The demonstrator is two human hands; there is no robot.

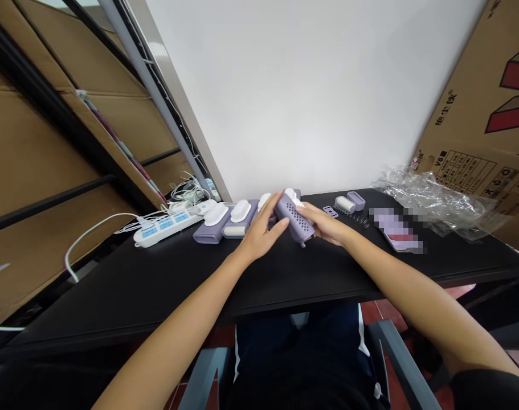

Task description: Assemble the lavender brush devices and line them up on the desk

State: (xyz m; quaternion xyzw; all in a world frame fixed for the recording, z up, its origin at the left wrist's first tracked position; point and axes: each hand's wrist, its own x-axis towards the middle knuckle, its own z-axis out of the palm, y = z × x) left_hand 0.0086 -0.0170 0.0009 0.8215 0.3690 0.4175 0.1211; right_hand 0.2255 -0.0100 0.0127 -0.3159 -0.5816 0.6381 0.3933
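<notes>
At the far middle of the black table (156, 285), a purple perforated casing (294, 219) is held just above the surface, tilted, with a white part showing at its upper end. The left hand (263, 230) is curled against its left side, thumb and fingers touching the casing. The right hand (325, 225) closes on its right side, fingers wrapped over the top. Both hands grip the same piece.

Just left of it, two more purple units (225, 225) with white caps lie side by side on the table; whether they are complete cannot be told. Beyond them lies a white power strip (167, 225) with blue sockets and a tangle of white cables (186, 193).

To the right of the hands lie a small purple part (355, 200), a white part (344, 204) and a metal spring (362, 219), near one another. Farther right lies crumpled clear plastic wrapping (430, 199); its contents cannot be made out. A cardboard box (485, 114) stands at the right edge.
</notes>
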